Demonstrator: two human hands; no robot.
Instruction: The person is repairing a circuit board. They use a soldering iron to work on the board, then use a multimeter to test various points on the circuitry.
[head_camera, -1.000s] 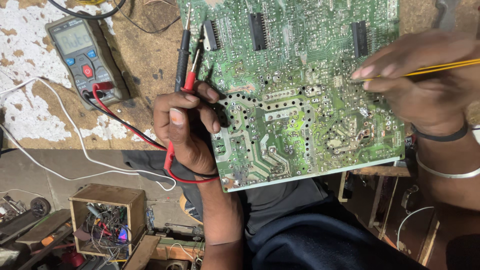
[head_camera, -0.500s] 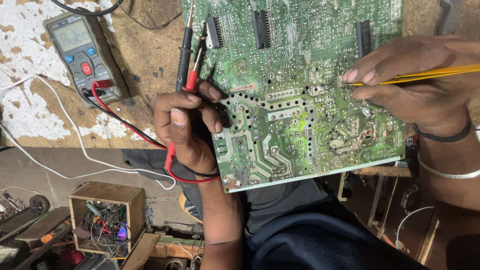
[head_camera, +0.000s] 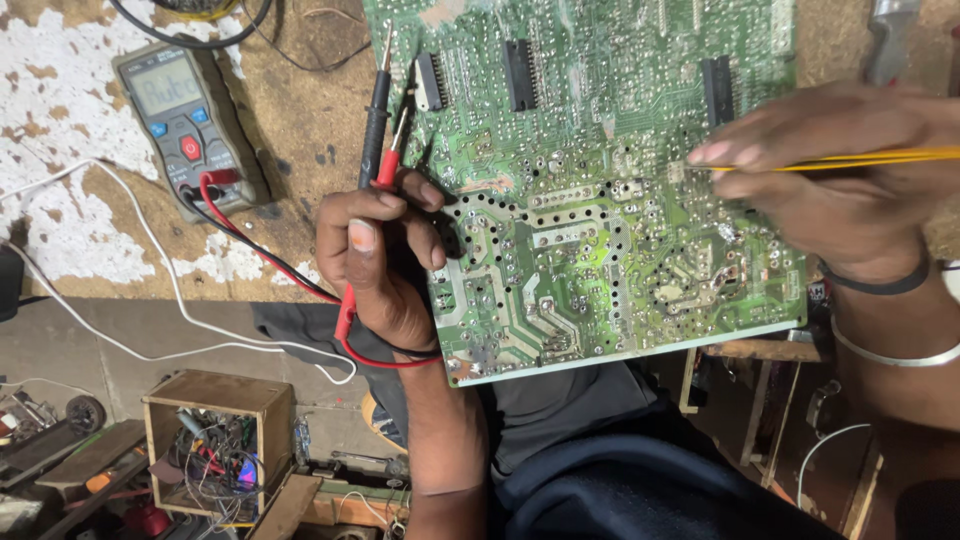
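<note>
Circuit board (head_camera: 600, 190) between hands (touching both)

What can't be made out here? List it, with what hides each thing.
Head view only:
- Circuit board: top edge cut off by the frame; left edge covered by the left hand.
- Yellow tool in the right hand: far end runs off the right edge; hand blurred.
- Multimeter screen: too small to tell anything from.
- Probes: lower grips hidden in the left hand.
- Wooden box contents: a dim tangle.
</note>
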